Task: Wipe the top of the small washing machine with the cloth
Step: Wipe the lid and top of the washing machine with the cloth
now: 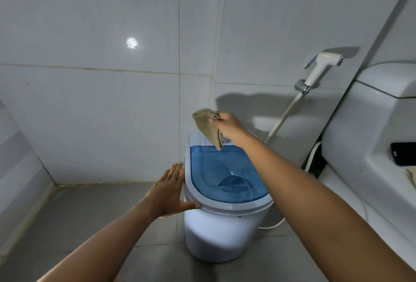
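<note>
A small white washing machine (216, 232) stands on the grey floor, its see-through blue lid (222, 176) speckled with dark spots. My right hand (227, 127) is raised above the back of the lid, pinching a beige cloth (208, 127) that hangs down and stays clear of the lid. My left hand (170, 189) lies flat against the machine's left rim, fingers together and the thumb along the front edge. The cloth and my right hand hide part of the control panel at the back.
White tiled walls meet in a corner behind the machine. A bidet sprayer (319, 69) hangs on the right wall, with its hose (284, 113) running down. A white toilet tank (369, 124) stands at the right, with a black phone (403, 153) on it.
</note>
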